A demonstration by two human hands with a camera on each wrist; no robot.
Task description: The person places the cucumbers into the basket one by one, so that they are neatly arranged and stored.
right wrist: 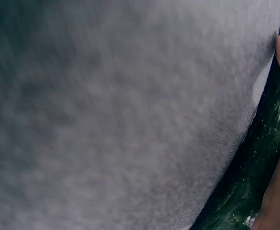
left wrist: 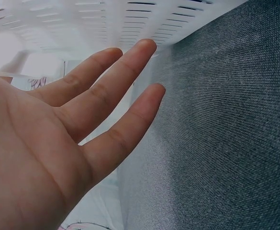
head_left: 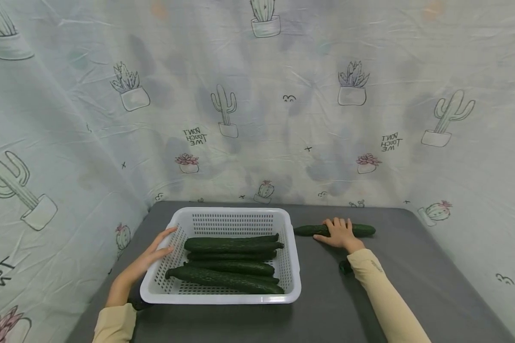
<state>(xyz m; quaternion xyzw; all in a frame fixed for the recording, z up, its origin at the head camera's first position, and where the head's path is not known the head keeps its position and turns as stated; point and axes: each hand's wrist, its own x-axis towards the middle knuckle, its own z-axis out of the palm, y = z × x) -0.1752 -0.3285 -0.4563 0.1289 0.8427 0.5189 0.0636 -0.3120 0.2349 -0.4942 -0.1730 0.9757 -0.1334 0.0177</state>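
Observation:
A white slotted plastic basket (head_left: 223,299) stands on the table with several dark green cucumbers (head_left: 229,245) lying lengthwise inside. My left hand (head_left: 151,255) is at the basket's left side, thumb and fingers spread by the rim. In the left wrist view, that hand (left wrist: 77,124) has extended fingers, palm showing, close to the slotted basket wall (left wrist: 125,19). Right of the basket, a single cucumber (head_left: 363,230) lies on the table. My right hand (head_left: 341,235) grips it across the middle from above, fingers on the far side, thumb on the near side. The right wrist view shows this cucumber (right wrist: 245,177) partly covered by fingers.
The grey cloth-covered table (head_left: 317,305) extends in front and to the right. A pale curtain (head_left: 257,114) printed with cacti encloses its back and sides. Small dark objects sit under both wrists, one beside the right cuff (head_left: 360,257).

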